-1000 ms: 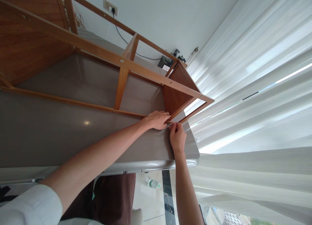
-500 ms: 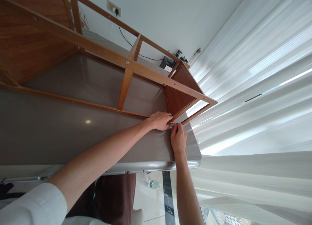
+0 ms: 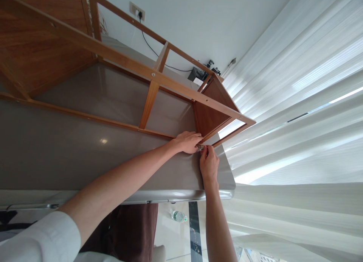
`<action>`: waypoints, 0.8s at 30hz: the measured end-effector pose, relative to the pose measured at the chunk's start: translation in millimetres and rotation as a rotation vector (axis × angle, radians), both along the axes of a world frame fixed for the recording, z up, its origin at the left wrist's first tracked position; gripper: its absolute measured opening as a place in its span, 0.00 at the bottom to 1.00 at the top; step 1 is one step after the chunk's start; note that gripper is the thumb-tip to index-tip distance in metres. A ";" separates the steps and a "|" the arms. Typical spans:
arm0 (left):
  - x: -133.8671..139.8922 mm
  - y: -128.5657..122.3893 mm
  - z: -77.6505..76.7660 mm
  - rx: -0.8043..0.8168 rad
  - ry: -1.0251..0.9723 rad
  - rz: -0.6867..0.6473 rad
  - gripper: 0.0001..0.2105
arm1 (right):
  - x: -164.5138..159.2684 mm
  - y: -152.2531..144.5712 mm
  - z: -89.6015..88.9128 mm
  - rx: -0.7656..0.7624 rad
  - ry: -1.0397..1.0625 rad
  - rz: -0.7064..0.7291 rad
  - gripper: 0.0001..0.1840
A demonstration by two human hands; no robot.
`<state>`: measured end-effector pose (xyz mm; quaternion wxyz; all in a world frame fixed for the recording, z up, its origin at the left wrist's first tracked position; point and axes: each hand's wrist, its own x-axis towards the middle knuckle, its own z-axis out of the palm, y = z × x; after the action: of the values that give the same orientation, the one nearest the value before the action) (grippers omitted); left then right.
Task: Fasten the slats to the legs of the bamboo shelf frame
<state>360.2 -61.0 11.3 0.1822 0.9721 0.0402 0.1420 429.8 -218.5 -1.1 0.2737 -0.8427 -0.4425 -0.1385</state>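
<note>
A brown wooden rack frame [image 3: 176, 85] with open rails and solid end panels lies on the grey tabletop [image 3: 119, 156]. At its near right corner my left hand [image 3: 187, 141] is closed over the lower rail, beside the reddish-brown end panel [image 3: 209, 108]. My right hand [image 3: 209, 164] is in a pinch right next to it at that corner. A small, thin metal piece [image 3: 200, 147] shows between the two hands, at my right fingertips. Its exact kind is too small to tell, and my fingers partly hide it.
Sheer white curtains [image 3: 283, 141] hang beyond the table's right end. A black cable runs from the wall socket [image 3: 137, 11] to dark equipment [image 3: 195, 75] behind the frame. A plastic bottle [image 3: 178, 216] lies on the floor below the table's near edge.
The view has shifted slightly, so everything sits a little further right and lower. Both hands stay at the same corner, with little visible change in their grip.
</note>
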 end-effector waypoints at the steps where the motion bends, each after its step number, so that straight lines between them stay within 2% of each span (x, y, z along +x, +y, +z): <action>1: 0.2 0.1 -0.3 0.002 0.001 0.000 0.12 | -0.2 0.1 0.0 -0.002 -0.003 0.003 0.16; 24: 0.7 -0.1 -2.1 -0.019 -0.012 -0.003 0.13 | 3.0 -0.6 -2.2 0.010 0.027 -0.026 0.17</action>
<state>360.8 -61.1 9.2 0.1919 0.9695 0.0387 0.1472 432.8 -219.1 -3.3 0.2821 -0.8487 -0.4271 -0.1331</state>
